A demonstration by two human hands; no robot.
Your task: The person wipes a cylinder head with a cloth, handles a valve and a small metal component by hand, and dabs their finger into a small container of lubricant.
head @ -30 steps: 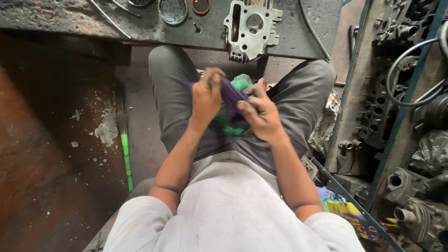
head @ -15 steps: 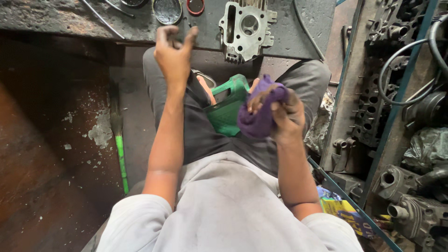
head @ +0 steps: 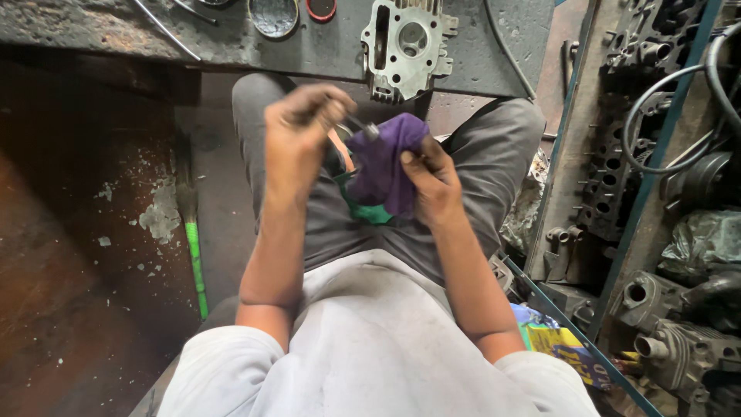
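Head view, seated person at a grey workbench [head: 494, 38]. Largest to smallest: the shelving rack [head: 664, 193] at the right held dark engine castings and a looped cable, its upper part cut off by the frame. On the bench lay a pale metal cylinder head [head: 405, 46], beside a shallow round dish [head: 273, 14] whose contents could not be made out, its top cropped. Over the lap, the right hand [head: 434, 179] was curled closed around a purple cloth [head: 384, 166]; a green object [head: 363, 207] beneath was mostly hidden. The left hand [head: 299, 127] was pinched shut on a small metal part [head: 363, 126], blurred, touching the cloth's upper edge.
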